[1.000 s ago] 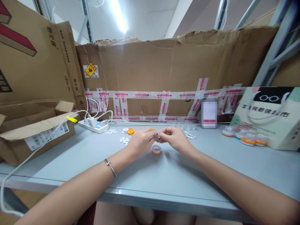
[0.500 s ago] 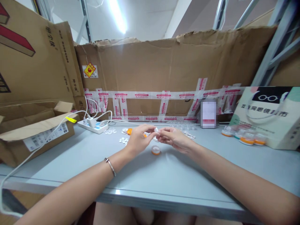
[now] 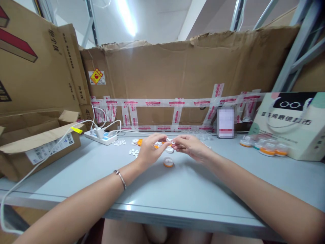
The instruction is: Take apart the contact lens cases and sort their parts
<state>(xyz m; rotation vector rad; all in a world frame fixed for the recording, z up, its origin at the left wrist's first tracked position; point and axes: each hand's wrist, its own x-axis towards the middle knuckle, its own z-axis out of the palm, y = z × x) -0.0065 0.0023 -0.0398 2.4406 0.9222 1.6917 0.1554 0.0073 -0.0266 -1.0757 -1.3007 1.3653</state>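
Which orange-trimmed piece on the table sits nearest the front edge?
The lone clear-walled piece; the others sit farther back, near white discs or by the bag.

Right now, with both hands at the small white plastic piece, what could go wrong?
The left hand and right hand pinch the small white plastic piece, so it might slip from their grip. If dropped, it could mix with the small round white discs nearby. Either hand, dipping lower, might knock the round orange-based plastic piece just below them in the picture.
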